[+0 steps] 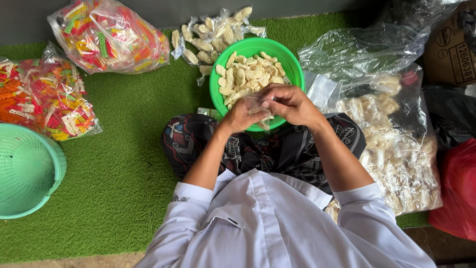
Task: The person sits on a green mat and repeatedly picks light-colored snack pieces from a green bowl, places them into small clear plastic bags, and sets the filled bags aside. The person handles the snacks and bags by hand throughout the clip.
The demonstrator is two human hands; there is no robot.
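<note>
While the person sits cross-legged on green artificial turf, both hands meet just over the near rim of a green plastic bowl. Left hand and right hand are brought together, fingers pinched on a small clear plastic bag held between them; the bag hangs partly below the fingertips, and its contents cannot be made out. Each hand is closed on the bag, not on the bowl.

Bowl contents: pale, elongated crackers, heaped loosely and filling most of the interior. The bowl rests on the turf directly ahead of the person's knees, touching the dark patterned cloth over the legs.

Behind the bowl lies a cluster of small filled packets of the same pale crackers. To the right, a large clear sack holds many more pale pieces, with crumpled empty plastic sheeting above it. A red bag and a cardboard box sit at the right edge.

At upper left, two clear bags of multicoloured snack pieces lie on the turf, well apart from the hands. A teal mesh basket stands at the left edge. The person wears a white shirt.
</note>
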